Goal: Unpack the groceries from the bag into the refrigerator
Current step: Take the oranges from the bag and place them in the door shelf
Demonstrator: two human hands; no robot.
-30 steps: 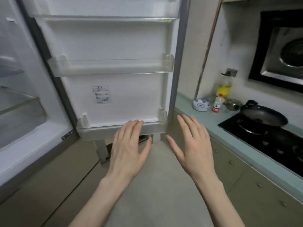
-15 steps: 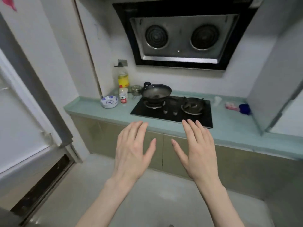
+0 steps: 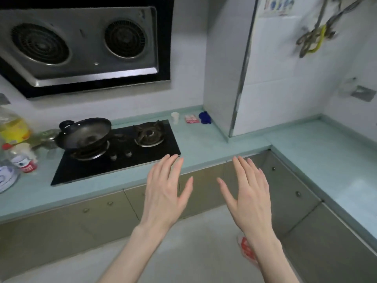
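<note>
while both arms reach out before a pale green countertop [image 3: 204, 148], the left hand [image 3: 165, 193] and right hand [image 3: 247, 193] hover palms down, fingers straight and slightly spread, holding nothing. a red-printed bag [image 3: 245, 249] lies on the floor, partly hidden beneath the right forearm. a black wok [image 3: 85, 132] sits on the gas hob [image 3: 122, 158].

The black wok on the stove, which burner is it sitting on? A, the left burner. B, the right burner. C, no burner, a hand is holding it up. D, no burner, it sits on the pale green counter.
A: the black wok sits on the left burner of the black glass stove, while the right burner is bare and both hands are held open in the air in front of the counter.
</note>
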